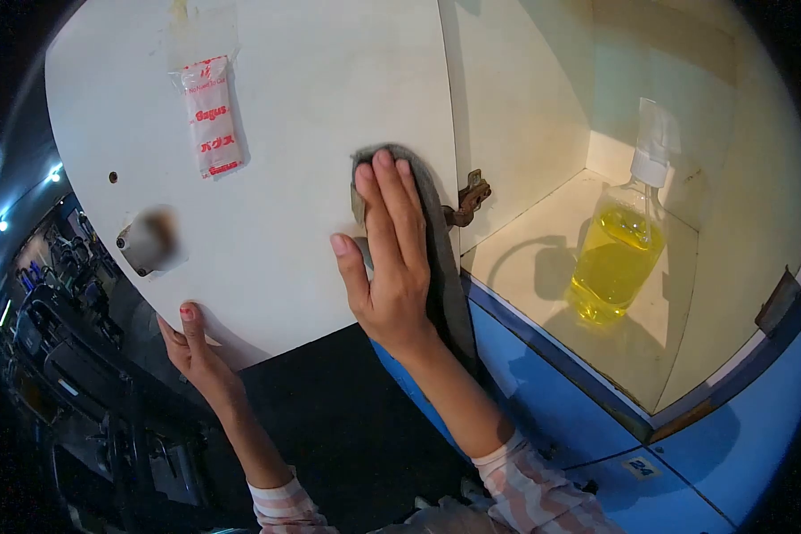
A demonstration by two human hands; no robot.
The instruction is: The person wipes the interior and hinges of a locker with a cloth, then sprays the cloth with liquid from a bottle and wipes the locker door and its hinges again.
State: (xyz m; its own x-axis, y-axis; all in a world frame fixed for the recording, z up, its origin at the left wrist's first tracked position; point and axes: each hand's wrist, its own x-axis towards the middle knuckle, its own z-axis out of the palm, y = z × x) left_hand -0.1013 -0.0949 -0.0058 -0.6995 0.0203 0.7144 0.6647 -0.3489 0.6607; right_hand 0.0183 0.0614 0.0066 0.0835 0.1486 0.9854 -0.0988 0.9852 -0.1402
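The big white cabinet door (311, 107) stands swung wide open, inner face to the camera, and both arms are on it. Beside it is the open cabinet (525, 107), with pale walls and a pale shelf above blue panels. The right arm comes up from the lower right in a striped sleeve, wrist straight, forearm angled towards the door's hinge edge. The left arm rises from the bottom of the view to the door's lower edge. The right hand (387, 267) lies flat and fully spread, fingers together and pointing up, thumb out to the left, palm pressing a grey cloth (432, 231) against the door. The cloth shows above the fingertips and down the hand's right side. The left hand (194, 351) pinches the door's bottom edge, thumb on the near face, fingers hidden behind. Inside the cabinet, a clear spray bottle (614, 258) stands upright on the shelf, about half full of yellow liquid. High on the door, a red-and-white sachet (212, 116) is stuck under clear tape. A rusty hinge (469, 198) sits just right of the cloth.
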